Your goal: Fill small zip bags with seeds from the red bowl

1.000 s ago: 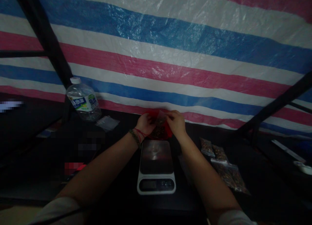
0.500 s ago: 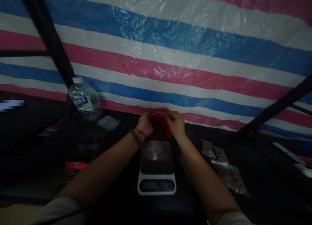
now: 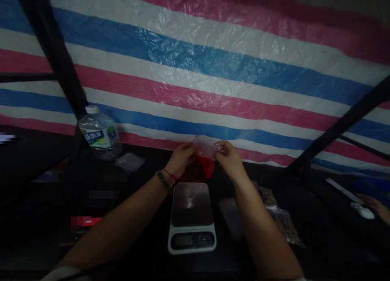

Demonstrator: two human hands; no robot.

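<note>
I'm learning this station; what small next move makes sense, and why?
Perhaps lower the clear bag toward the red container: the left hand and right hand hold it above brown pieces, and it looks paler than the filled bags, though its contents are unclear.

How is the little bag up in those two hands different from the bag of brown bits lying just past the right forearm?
The held bag is raised between the left hand and right hand; the filled bag lies on the dark table. The held bag looks pale, with no contents I can make out; the filled bag shows brown bits inside. Both look like see-through plastic.
</note>
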